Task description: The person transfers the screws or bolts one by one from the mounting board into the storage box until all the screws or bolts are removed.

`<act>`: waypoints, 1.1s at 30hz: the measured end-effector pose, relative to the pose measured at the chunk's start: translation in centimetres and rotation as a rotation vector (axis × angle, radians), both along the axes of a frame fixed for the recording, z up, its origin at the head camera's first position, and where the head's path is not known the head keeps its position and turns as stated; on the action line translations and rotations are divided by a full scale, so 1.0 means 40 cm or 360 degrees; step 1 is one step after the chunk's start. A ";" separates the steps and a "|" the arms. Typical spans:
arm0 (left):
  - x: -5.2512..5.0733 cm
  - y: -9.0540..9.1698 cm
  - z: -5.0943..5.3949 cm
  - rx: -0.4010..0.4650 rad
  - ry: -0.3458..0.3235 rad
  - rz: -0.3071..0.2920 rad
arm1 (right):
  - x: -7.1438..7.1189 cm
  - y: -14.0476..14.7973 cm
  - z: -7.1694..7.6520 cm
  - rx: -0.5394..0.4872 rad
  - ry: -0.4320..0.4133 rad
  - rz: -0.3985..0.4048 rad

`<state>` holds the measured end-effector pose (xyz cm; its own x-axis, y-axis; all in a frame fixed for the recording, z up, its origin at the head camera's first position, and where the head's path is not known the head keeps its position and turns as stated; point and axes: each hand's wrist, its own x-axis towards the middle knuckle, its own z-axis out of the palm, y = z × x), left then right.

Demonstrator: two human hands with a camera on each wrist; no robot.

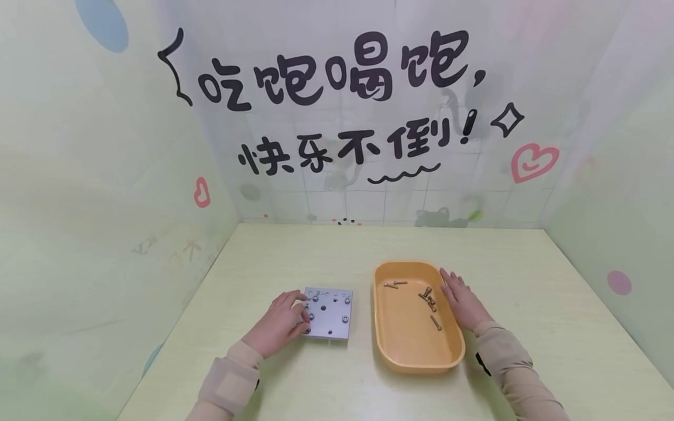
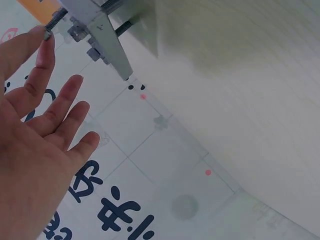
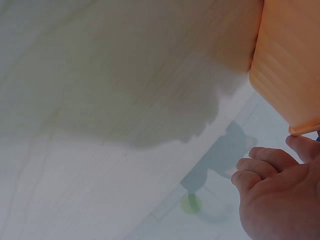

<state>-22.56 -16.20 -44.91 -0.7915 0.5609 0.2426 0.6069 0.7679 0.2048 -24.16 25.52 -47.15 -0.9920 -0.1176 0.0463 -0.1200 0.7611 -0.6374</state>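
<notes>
A silver metal plate [image 1: 330, 314] with holes and several hex socket screws stands a little above the table on screw ends that stick out beneath. At its left edge is my left hand [image 1: 279, 323]. In the left wrist view the thumb and index finger of that hand pinch the end of a threaded screw [image 2: 56, 20] at the plate [image 2: 107, 42]; the other fingers are spread. My right hand [image 1: 464, 301] lies along the right side of an orange tray [image 1: 397, 345], fingers fairly straight and touching its rim.
Several loose screws [image 1: 436, 323] lie in the tray, most towards its right side. The pale table [image 1: 295, 251] meets a printed wall [image 1: 368, 202] at the back, with side walls at left and right.
</notes>
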 end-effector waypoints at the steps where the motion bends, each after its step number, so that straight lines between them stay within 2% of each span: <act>1: 0.000 0.000 0.006 0.0002 0.0001 0.0004 | 0.000 0.001 0.000 0.0002 0.0001 0.0004; 4: -0.007 0.000 0.026 0.0024 0.0032 0.0001 | 0.001 0.007 0.002 -0.0005 0.0004 0.0014; 11: -0.045 0.014 0.077 0.0064 0.0146 -0.0025 | 0.001 0.026 0.012 -0.0009 0.0019 0.0007; 19: -0.047 0.030 0.108 0.0048 0.0114 -0.0003 | 0.003 0.007 0.002 -0.0039 -0.0017 0.0060; 24: -0.059 0.074 0.139 0.0060 0.0082 -0.0020 | 0.002 0.005 0.000 -0.0005 0.0016 0.0045; 28: -0.070 0.129 0.169 0.0057 0.0055 -0.0054 | 0.003 0.004 0.001 -0.0001 0.0018 0.0043; 33: -0.088 0.216 0.202 0.0027 0.0124 -0.0155 | -0.001 0.005 -0.003 0.0009 0.0026 0.0041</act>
